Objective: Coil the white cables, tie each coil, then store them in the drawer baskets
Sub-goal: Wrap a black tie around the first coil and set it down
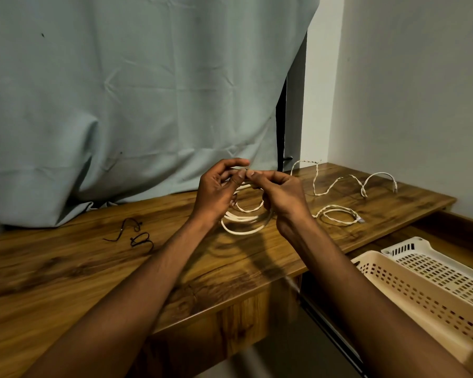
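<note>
Up above the wooden surface [66,274], the left hand [216,192] and the right hand [281,197] meet fingertip to fingertip, both raised off the wood. Their fingers pinch the top of a coiled white cable [243,222] — its loops hang down between the palms, and the lowest turns seem to rest on or just over the surface. Something thin is caught at the pinch point, but it is too small to tell what it is. The left fingers curl around the coil's upper edge; the right fingers are clenched tighter, thumb and forefinger pressed at the same spot.

To the right lies a second white cable [336,214], loosely looped, with a plug at its end. Farther back a third, twisted white cable [339,181] snakes uncoiled toward the wall. Left of the hands, well apart from the coil, a few black ties [137,236] sit on the wood.

At lower right the drawer stands open, holding a beige basket [421,298] and, behind it, a white basket [437,268] — both perforated. A pale curtain [120,105] hangs behind the surface.
</note>
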